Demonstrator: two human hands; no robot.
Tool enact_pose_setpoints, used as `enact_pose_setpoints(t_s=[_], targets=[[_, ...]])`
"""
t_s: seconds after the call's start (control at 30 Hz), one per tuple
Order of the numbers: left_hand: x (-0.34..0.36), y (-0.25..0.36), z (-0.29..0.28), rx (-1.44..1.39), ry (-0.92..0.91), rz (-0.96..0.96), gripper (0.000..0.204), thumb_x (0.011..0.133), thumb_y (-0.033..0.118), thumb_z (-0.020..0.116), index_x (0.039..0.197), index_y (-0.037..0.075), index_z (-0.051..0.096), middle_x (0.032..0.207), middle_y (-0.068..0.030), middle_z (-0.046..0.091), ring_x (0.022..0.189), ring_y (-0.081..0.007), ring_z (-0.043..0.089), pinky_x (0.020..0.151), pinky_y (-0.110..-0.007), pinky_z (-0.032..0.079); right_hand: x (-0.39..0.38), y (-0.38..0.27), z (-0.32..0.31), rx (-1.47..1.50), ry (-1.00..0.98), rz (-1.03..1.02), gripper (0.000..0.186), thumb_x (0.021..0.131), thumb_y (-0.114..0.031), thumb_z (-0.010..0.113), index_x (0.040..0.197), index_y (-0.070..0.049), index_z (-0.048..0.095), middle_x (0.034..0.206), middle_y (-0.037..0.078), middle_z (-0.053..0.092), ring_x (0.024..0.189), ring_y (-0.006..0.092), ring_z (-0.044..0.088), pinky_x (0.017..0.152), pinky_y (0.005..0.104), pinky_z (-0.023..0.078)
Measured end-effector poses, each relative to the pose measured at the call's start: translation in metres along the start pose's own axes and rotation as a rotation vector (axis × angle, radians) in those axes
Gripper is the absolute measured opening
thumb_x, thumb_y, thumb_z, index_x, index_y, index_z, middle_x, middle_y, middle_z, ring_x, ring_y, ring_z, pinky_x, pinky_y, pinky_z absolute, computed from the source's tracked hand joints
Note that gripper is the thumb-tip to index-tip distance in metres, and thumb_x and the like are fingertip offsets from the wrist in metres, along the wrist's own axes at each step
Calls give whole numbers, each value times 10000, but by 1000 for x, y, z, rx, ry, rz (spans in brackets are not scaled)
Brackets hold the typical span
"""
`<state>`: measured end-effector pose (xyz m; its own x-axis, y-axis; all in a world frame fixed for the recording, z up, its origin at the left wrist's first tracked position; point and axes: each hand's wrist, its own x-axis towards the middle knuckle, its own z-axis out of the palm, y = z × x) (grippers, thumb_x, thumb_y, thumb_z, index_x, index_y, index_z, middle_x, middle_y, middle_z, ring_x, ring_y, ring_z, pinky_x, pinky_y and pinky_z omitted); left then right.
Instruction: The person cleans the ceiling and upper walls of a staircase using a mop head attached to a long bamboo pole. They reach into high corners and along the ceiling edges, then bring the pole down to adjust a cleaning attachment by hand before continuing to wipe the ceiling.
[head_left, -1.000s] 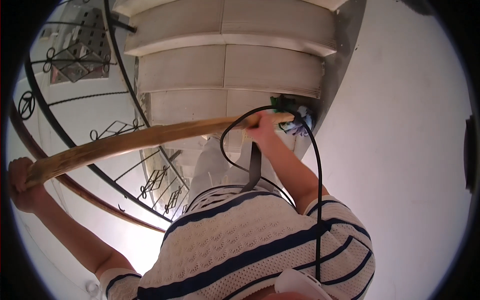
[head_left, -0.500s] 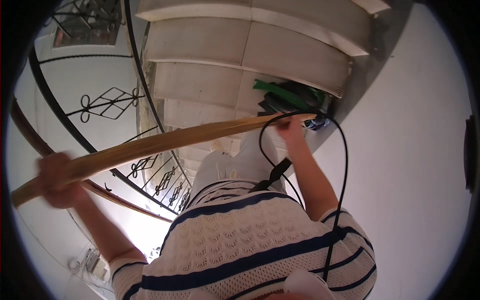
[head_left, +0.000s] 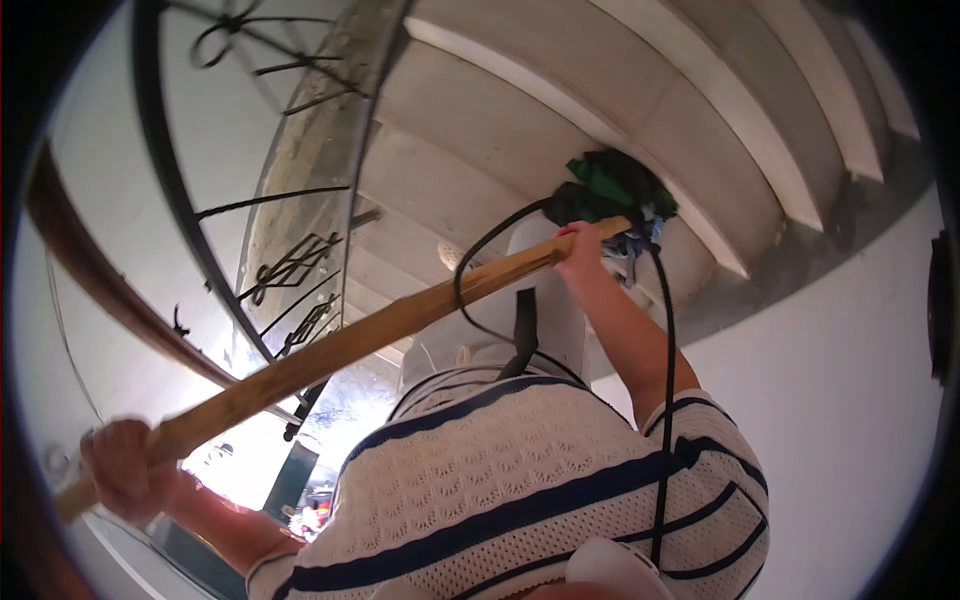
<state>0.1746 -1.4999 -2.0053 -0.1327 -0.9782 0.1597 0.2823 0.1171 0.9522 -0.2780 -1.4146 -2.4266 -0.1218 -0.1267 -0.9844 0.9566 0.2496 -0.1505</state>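
Observation:
A long wooden pole (head_left: 370,330) slants across my body from the lower left up to the right. My left hand (head_left: 130,470) is closed round its lower left part, out by the railing. Near the other end, my right hand (head_left: 580,250) grips the pole with fingers wrapped over it. Just beyond that end is a dark bundle of cloth with green and bluish pieces (head_left: 610,190); whether it is fixed to the pole I cannot tell. A black cable (head_left: 668,340) loops beside my right forearm and crosses the pole.
Pale stone steps (head_left: 480,130) curve up and around ahead of me. On the left runs a black wrought-iron railing (head_left: 170,150) with a brown handrail (head_left: 90,265). A white wall (head_left: 810,400) stands close on the right. Bright light comes from below left.
My view has turned, so the steps and railing sit at a different slant. The pole tilts more steeply, its left end lower with my left hand. Both hands keep their grip.

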Motion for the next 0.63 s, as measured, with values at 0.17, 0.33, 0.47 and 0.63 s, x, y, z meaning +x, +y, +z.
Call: enact_pose_setpoints(t_s=[0.17, 0.33, 0.47, 0.63], targets=[[-106, 144, -71, 955, 319, 485, 538, 771, 429, 563, 911, -81, 465, 757, -206, 577, 624, -233, 558, 662, -419, 451, -10, 81, 117, -7, -235, -96, 126, 763, -156, 536, 679, -84, 477, 644, 75, 499, 584, 218, 502, 573, 353, 451], [-115, 158, 32, 266, 335, 383, 259, 570, 172, 428, 410, 117, 232, 390, -37, 254, 362, -171, 291, 484, -295, 250, -39, 112, 234, 23, -497, 121, 159, 734, -16, 557, 816, -30, 422, 704, 103, 464, 567, 232, 496, 541, 349, 469], [-144, 167, 38, 894, 517, 598, 308, 522, 203, 405, 342, 79, 187, 316, -65, 178, 284, -203, 179, 409, -317, 109, -53, 139, 225, 103, -560, 303, 179, 751, -5, 546, 855, -25, 401, 708, 108, 451, 624, 224, 512, 571, 364, 497], [-141, 166, 32, 151, 211, 480, 352, 535, 247, 394, 358, 96, 131, 315, -67, 137, 287, -189, 158, 429, -304, 98, -58, 162, 204, 14, -590, 351, 197, 786, -62, 550, 903, -33, 395, 795, 121, 460, 681, 216, 524, 603, 372, 515]])
